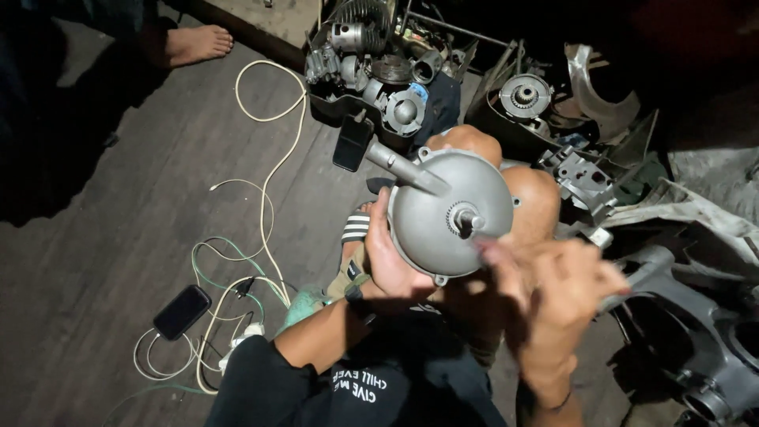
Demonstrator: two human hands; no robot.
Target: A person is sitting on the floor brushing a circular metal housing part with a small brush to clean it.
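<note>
A round grey metal engine cover (443, 202) with a long tube sticking out to the upper left rests over my knees. A splined shaft (466, 220) stands at its centre. My left hand (387, 261) grips the cover's lower left rim. My right hand (553, 289) is blurred just right of the shaft, fingers curled near it; whether it holds a tool I cannot tell.
A tray of engine parts (379, 71) sits ahead, more metal housings (585, 178) at the right. A black phone (352, 142) lies by the tray, another phone (182, 311) with tangled cables (261, 198) at the left. Another person's bare foot (198, 43) is top left.
</note>
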